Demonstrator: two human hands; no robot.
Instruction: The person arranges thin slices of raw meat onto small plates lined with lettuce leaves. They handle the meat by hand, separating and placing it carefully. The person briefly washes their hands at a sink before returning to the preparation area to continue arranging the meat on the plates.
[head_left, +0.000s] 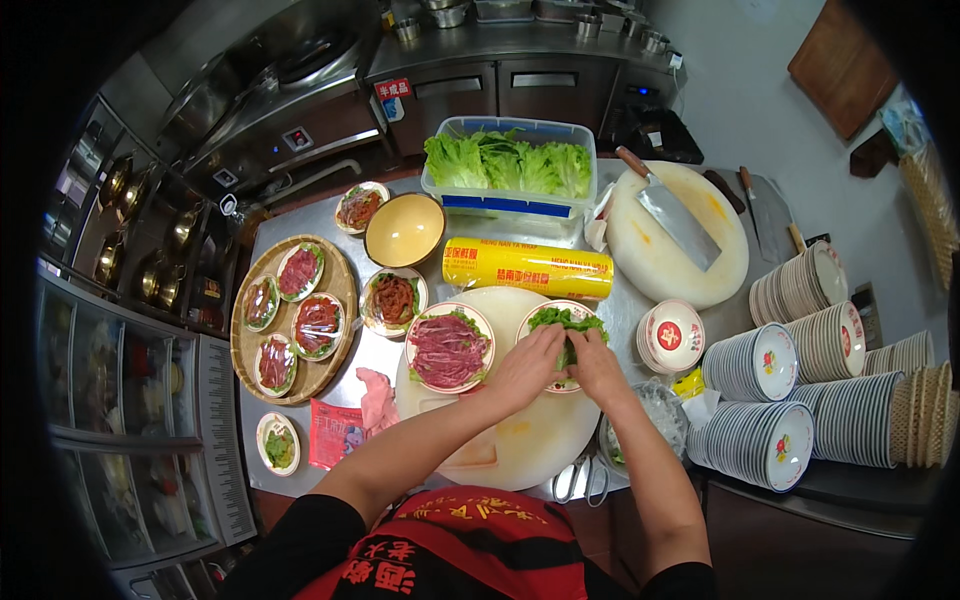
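Both my hands press on lettuce leaves (570, 319) in a small white plate (523, 328) with a patterned rim, which stands on a round white cutting board (525, 457). My left hand (531, 367) comes in from the left, my right hand (598, 369) from the right; their fingertips nearly meet over the leaves. Just left of them, a plate of sliced raw red meat (448, 349) on lettuce sits at the board's edge. A yellow roll of plastic wrap (528, 268) lies behind the board. Beyond it stands a clear plastic bin of lettuce (510, 169).
A wicker tray (244, 300) holds several plates of meat at left, near a yellow bowl (405, 229). A cleaver (679, 225) rests on another round board (637, 262). Stacked plates (750, 446) crowd the right. Scissors (581, 480) and a glass bowl (649, 420) lie near my right forearm.
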